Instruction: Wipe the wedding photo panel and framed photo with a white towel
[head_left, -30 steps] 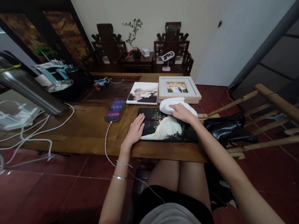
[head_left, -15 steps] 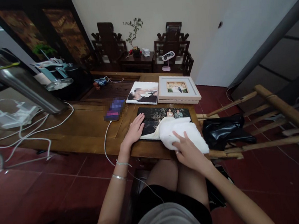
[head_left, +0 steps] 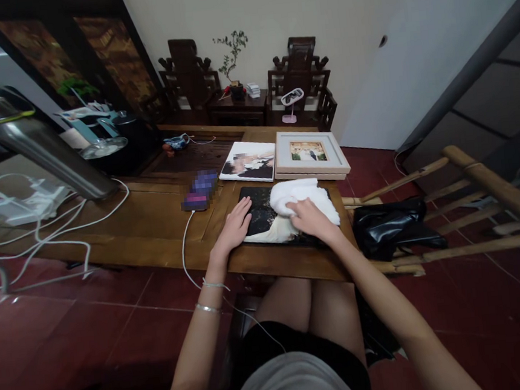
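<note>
The white cloth point(head_left: 303, 200) is bunched up on the far right part of a dark photo print point(head_left: 261, 210), which lies flat at the near right end of the wooden table point(head_left: 153, 219). The right hand point(head_left: 310, 220) is pressed on top of the cloth with its fingers a little bent. Whether the cloth is pinched cannot be told. The left hand point(head_left: 235, 224) is laid open and flat on the left edge of the print, and nothing is held in it.

The wiping looks to be partway done. Only the far right part is covered by the cloth, and the near left part is left bare. How clean the print is cannot be seen.

The cloth looks soft, thick and lumpy. The print is thin, flat and shiny, with no frame. The table is brown wood and looks smooth.

Just behind the print, a second frameless print point(head_left: 248, 161) and a framed photo point(head_left: 310, 153) with a pale, wide border are laid side by side. A phone point(head_left: 200, 191) with a white cable point(head_left: 185, 250) is seen to the left. A shiny black bag point(head_left: 394, 222) is set on the right.
</note>
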